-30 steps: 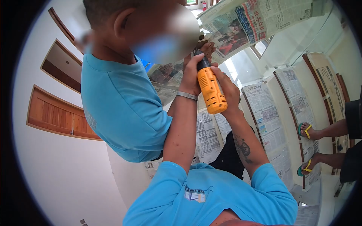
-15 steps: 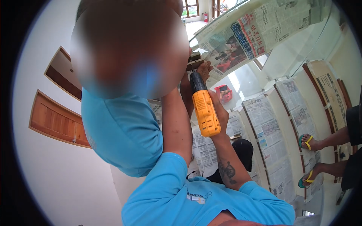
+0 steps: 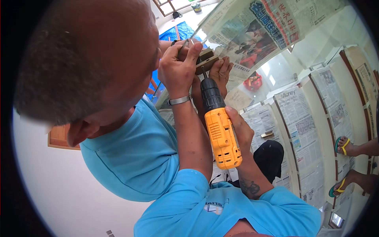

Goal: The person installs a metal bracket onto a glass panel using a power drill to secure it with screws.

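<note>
My right hand [image 3: 241,128] grips a yellow and black cordless drill [image 3: 222,136]. The drill points up and away, its bit meeting or nearly meeting a brass-coloured metal bracket [image 3: 207,65] at the glass panel's edge. My left hand [image 3: 178,73], with a grey band on the wrist, is closed beside the bracket, thumb raised. What its fingers hold is hidden. A co-worker's hand [image 3: 221,73] rests against the bracket's right side. Another hand of that person, partly hidden, is behind my left. The glass panel [image 3: 233,23] carries taped newspaper [image 3: 252,37].
A co-worker in a blue shirt [image 3: 130,154] leans in close at my left. Newspaper-covered steps [image 3: 302,130] descend on the right, where another person's feet in flip-flops [image 3: 341,147] stand. A small metal piece [image 3: 267,134] lies on one step; a red object [image 3: 252,82] shows through the glass.
The view has shifted, so the drill and bracket appear larger. The co-worker's head has moved left in view, uncovering my left hand. The drill stays at the bracket.
</note>
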A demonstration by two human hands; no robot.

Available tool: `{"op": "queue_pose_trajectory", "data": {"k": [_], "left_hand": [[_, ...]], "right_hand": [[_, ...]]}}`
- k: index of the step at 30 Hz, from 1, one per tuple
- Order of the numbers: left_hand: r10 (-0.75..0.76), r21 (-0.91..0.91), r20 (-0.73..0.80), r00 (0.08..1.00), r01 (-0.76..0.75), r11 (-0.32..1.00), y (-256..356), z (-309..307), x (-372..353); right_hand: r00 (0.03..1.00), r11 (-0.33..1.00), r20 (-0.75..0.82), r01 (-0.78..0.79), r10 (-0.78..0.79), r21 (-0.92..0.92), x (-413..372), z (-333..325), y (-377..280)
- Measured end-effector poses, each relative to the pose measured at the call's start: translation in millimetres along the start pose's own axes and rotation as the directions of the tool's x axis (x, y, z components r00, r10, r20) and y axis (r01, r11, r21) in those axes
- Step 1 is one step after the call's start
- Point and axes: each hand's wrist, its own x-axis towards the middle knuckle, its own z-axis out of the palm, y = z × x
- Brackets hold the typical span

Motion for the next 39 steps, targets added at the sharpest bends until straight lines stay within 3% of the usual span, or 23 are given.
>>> {"op": "queue_pose_trajectory", "data": {"k": [13, 16, 22, 25, 29, 32, 34, 37, 39], "left_hand": [[-0.161, -0.139, 0.153, 0.975, 0.183, 0.973, -2, -17, 0], [-0.197, -0.169, 0.201, 0.960, 0.232, 0.958, -2, -17, 1], [-0.238, -0.246, 0.302, 0.923, 0.316, 0.916, 2, -11, 2], [-0.216, -0.317, 0.327, 0.920, 0.323, 0.892, 3, -11, 3], [-0.273, -0.257, 0.300, 0.914, 0.353, 0.900, 6, -9, 2], [-0.181, -0.263, 0.273, 0.945, 0.254, 0.931, 2, -9, 1], [-0.148, -0.399, 0.278, 0.949, 0.254, 0.881, 9, -10, -3], [-0.152, -0.392, 0.282, 0.947, 0.259, 0.883, 6, -10, -9], [-0.147, -0.394, 0.272, 0.951, 0.249, 0.885, 7, -9, -8]], "right_hand": [[0.999, 0.999, 0.000, 0.035, -0.035, -0.024, -2, 0, 2], [0.997, 0.998, 0.074, -0.022, 0.026, -0.057, 10, -3, -8], [0.999, 0.996, -0.009, 0.038, -0.039, -0.078, 8, 4, -2], [1.000, 0.997, 0.026, 0.009, -0.007, -0.082, 6, 3, 2], [0.999, 0.995, 0.032, 0.026, -0.023, -0.095, 3, 5, 5], [1.000, 0.998, 0.004, 0.004, -0.004, -0.063, 1, 6, 3], [0.999, 0.999, 0.006, -0.039, 0.040, -0.036, 1, 3, -1], [0.997, 0.993, 0.071, 0.006, 0.003, -0.120, 2, -2, -2], [0.999, 0.996, 0.001, 0.050, -0.050, -0.080, 5, 2, -1]]}}
